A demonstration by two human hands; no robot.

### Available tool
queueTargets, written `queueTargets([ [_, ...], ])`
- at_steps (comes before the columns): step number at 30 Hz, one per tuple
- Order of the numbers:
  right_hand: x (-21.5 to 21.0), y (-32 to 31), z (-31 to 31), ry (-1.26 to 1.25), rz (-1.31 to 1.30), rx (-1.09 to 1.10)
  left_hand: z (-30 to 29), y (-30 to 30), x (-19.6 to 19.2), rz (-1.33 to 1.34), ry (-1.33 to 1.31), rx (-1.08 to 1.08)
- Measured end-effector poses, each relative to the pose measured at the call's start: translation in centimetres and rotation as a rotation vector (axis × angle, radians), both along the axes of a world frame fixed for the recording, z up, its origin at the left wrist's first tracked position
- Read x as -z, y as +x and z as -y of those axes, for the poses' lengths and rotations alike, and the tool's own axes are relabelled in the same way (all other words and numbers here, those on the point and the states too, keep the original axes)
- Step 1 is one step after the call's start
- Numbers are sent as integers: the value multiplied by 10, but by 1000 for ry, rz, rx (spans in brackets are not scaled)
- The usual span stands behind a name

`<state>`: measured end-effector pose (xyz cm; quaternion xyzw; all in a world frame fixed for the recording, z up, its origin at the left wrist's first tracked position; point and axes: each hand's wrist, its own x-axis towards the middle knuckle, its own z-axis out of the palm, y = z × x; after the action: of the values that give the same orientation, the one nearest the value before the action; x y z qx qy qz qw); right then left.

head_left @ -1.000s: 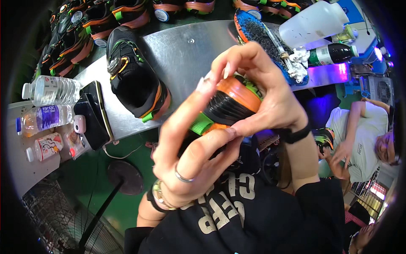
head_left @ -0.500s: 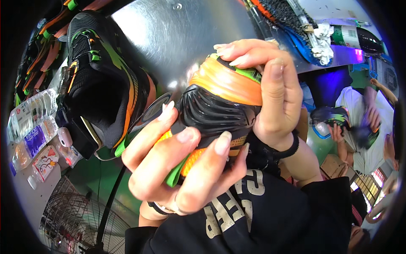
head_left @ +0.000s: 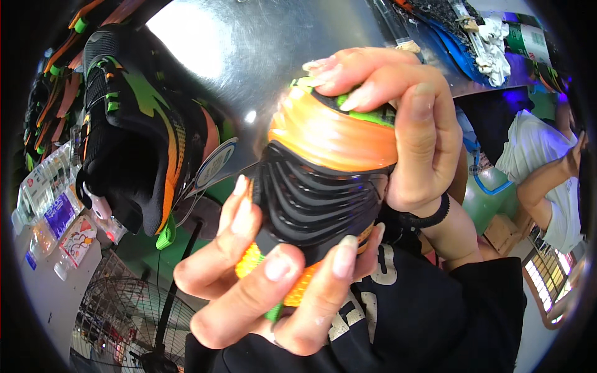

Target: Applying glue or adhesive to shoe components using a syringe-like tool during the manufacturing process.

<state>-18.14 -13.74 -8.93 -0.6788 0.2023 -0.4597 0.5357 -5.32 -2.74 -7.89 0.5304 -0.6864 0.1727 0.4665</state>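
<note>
Both hands hold a black, orange and green sneaker (head_left: 320, 199) up in the middle of the view. Its glossy orange band and black ridged surface face upward. My right hand (head_left: 423, 124) wraps the far end, fingertips over the green and black upper. Around the near end, beside a yellow-orange mesh-like patch, curl the fingers of my left hand (head_left: 273, 280). Parts of the sneaker are hidden beneath the fingers. To the left stands another sneaker (head_left: 134, 124) in the same colours, its opening toward me and an oval tag (head_left: 216, 163) hanging beside it.
Several more shoes (head_left: 59, 93) are piled at the far left, near plastic bottles (head_left: 59, 214). A caged fan (head_left: 124, 311) stands at lower left. Brushes and a crumpled white tissue (head_left: 494, 50) lie on the metal table (head_left: 267, 37). Another person (head_left: 547, 168) is at the right.
The held sneaker has come closer and shows more of its ridged black surface. My left hand has shifted down slightly, my right hand slightly to the right; both keep hold.
</note>
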Motion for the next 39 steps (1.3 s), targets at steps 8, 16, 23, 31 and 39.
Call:
queueTargets([
  [8,6,-12,-5,73,-24,53,3,-26,-23,41,168,-86],
  [16,14,-23,11,5,32,60,9,-44,-31,4,230,-146],
  [23,-14,-34,19,-97,-378,85,18,-40,-32,126,237,-105],
  [31,-65,-121,89,-730,-960,125,11,-39,-31,59,284,-39],
  [39,-35,-125,130,-1020,-1272,-80,6,-34,-43,34,387,48],
])
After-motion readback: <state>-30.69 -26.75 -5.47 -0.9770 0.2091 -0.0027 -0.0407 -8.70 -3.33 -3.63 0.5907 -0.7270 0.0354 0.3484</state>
